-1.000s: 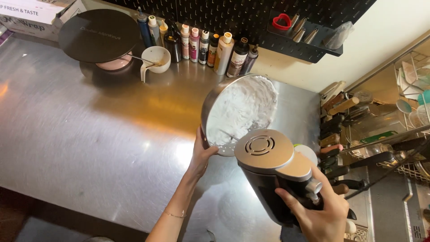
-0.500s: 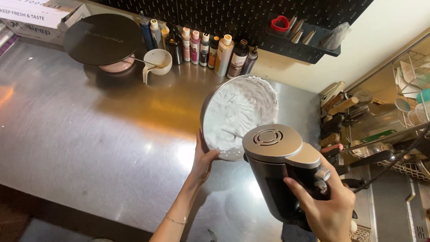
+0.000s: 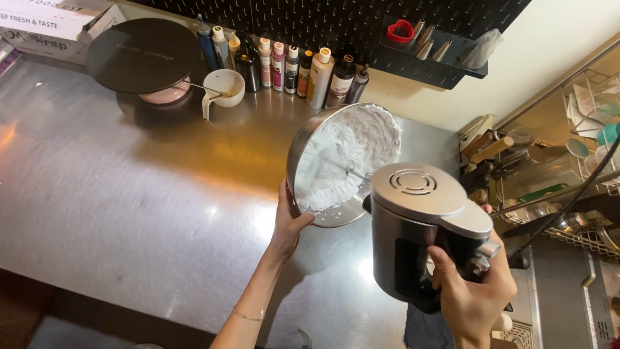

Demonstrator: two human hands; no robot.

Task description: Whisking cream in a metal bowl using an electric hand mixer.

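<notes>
On the steel counter [image 3: 129, 213], seen from our head camera, we are whipping white cream in a tilted metal bowl [image 3: 303, 161]. Our left hand [image 3: 289, 223] cups the bowl's lower rim, fingers wrapped under its edge, and tips the open side toward the hand mixer [image 3: 423, 232]. Our right hand [image 3: 475, 294] is clenched around the mixer's handle, thumb up near the controls, with the silver body held just in front of the bowl. A beater shaft [image 3: 349, 173] reaches into the whipped cream [image 3: 352, 152]; the beater end itself is blurred and partly hidden, so we cannot tell how deep it sits.

To do this well, we judge that the bowl's base should stay braced against the counter while tilted, so the left hand steers rather than carries. We should keep the beater buried in the cream and off the metal wall, and sweep it round the rim where cream clings in peaks. With the bowl tipped this steeply, cream could slide toward the lower lip near our fingers, so a gentler angle would be safer.

Well apart at the back stand a row of small bottles [image 3: 290, 68], a white cup [image 3: 224, 87] and a dark turntable [image 3: 143, 55]. A dark cord [image 3: 568, 203] runs off to the right, clear of the bowl.
</notes>
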